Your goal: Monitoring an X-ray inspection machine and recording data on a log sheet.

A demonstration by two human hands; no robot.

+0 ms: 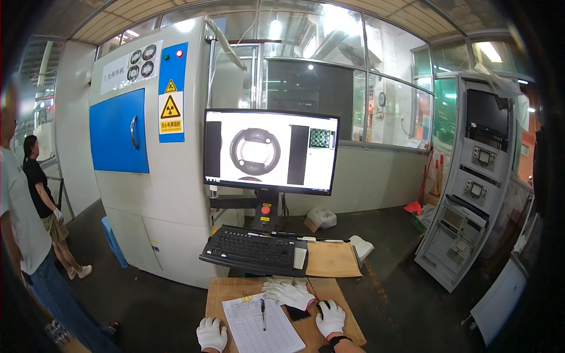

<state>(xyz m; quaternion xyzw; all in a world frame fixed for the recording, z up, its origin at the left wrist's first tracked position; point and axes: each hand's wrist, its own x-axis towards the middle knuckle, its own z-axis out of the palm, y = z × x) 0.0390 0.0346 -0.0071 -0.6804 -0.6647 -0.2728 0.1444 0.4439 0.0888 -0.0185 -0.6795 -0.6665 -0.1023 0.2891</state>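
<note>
Black mouse (321, 307) lies under curled right fingers (333, 307), left fingers (210, 324) bunched beside the papers (256, 338).

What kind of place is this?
Probably a factory's X-ray checking area. The big cabinet has a yellow radiation warning sign, the computer monitor shows a grey image of a ring-shaped part, and there's a tall instrument rack.

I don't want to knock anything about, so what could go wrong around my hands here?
The pen lies loose on the papers and could roll if they're nudged. The empty white gloves lie beside your right hand, so moving it might push them. They also seem to overlap a dark flat object, which could get overlooked.
</note>
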